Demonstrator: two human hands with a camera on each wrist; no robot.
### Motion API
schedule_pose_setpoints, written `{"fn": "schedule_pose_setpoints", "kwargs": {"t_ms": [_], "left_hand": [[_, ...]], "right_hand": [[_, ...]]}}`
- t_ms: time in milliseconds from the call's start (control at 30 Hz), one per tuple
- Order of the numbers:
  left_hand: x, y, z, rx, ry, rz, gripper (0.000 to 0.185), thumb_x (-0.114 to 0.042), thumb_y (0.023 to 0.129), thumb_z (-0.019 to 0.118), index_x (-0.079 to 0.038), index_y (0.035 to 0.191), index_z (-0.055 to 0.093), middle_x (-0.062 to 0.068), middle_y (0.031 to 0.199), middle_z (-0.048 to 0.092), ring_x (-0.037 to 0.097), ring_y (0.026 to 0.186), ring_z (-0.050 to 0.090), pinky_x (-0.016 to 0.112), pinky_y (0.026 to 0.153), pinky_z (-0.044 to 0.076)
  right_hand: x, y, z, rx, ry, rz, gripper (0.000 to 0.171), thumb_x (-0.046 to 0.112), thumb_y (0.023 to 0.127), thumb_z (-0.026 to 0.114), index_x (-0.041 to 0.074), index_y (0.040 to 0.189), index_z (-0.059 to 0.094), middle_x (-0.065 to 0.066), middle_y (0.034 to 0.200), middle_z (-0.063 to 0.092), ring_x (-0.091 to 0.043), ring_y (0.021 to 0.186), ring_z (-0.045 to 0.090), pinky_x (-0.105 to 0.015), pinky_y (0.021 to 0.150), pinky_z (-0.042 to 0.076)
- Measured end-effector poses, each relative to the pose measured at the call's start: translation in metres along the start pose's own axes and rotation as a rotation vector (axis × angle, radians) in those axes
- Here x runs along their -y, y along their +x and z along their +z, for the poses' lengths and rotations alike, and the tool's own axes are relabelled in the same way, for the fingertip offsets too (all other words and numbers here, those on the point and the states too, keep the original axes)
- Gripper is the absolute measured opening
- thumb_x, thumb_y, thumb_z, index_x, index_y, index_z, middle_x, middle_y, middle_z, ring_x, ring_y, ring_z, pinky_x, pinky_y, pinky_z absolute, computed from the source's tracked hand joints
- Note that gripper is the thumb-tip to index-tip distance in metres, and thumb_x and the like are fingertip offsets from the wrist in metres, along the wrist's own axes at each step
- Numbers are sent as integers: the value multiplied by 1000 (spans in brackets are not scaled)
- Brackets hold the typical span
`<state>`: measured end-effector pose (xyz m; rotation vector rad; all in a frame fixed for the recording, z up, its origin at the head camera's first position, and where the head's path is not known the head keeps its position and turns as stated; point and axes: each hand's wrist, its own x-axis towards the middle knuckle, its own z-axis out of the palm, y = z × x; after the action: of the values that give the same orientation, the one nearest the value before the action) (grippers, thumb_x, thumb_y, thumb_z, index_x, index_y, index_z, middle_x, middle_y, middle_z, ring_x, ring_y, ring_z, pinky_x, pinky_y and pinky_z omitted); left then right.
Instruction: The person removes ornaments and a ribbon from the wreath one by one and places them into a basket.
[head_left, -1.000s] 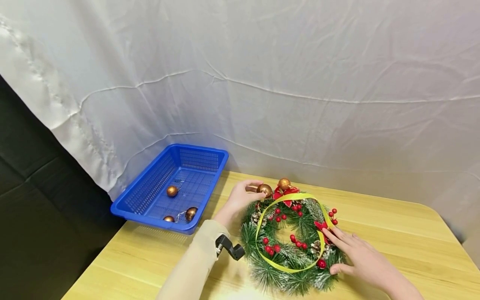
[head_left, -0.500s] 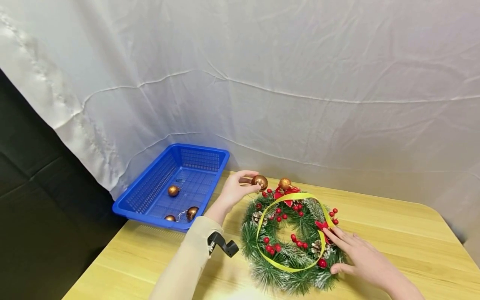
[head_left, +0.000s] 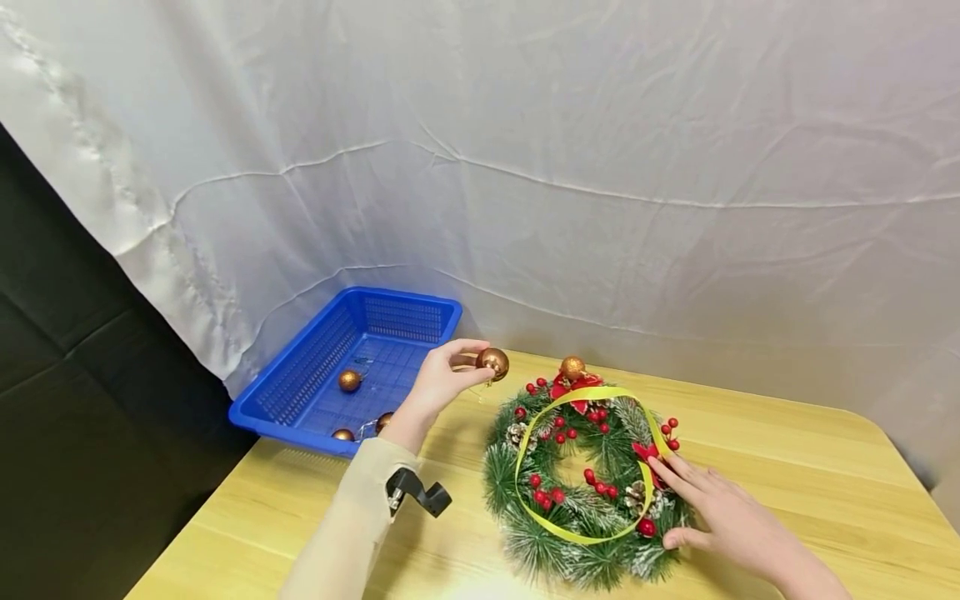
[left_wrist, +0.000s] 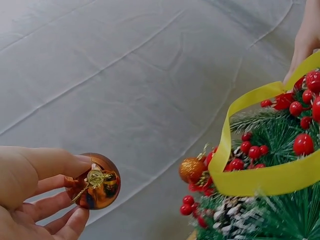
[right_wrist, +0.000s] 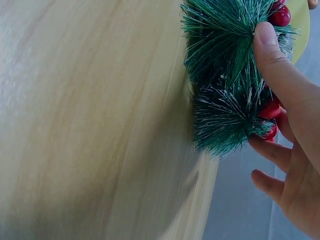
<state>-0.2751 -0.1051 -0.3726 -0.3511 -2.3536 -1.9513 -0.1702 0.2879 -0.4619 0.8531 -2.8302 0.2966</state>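
Copper bauble [head_left: 492, 363] pinched by left hand [head_left: 438, 383]; right hand [head_left: 723, 517] spread flat on wreath [head_left: 585, 483].

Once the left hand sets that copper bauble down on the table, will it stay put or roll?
Likely rolls: the copper bauble is a smooth sphere, and the wooden table looks flat and slick. Probably light, since the left hand holds it with fingertips only. The glossy shell may be slippery and fragile; the cap loop offers little to stop it.

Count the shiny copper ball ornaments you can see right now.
5: one shiny copper ball ornament pinched in the left hand, one glittery one atop the green pine wreath, three in the blue plastic basket. Others may be hidden.
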Motion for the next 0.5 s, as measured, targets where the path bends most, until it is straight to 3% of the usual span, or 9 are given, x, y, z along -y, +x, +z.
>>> {"fn": "schedule_pose_setpoints", "kwargs": {"t_ms": [133,200,500], "left_hand": [[-1,-5,-12,-7,1,-13,45,-1,79,76,0,122,61,19,115,63,33,104,61,37,87,51],[8,-4,-19,-24,14,1,46,-4,79,77,-1,122,62,17,116,63,32,103,61,37,86,51],[16,-22,-54,-72,79,-9,44,-12,82,76,-7,123,63,13,122,60,30,110,58,39,87,52]], "right_hand": [[0,0,0,-3,-1,-1,93,63,72,63,17,148,37,-18,147,37,-48,120,46,-10,102,-11],[-1,0,0,-9,-2,-4,93,63,72,64,18,148,37,-18,147,37,-48,120,46,-10,102,-11],[-1,-1,0,1,-1,0,93,63,72,63,19,149,36,-18,147,37,-47,121,46,-9,102,-11]]}}
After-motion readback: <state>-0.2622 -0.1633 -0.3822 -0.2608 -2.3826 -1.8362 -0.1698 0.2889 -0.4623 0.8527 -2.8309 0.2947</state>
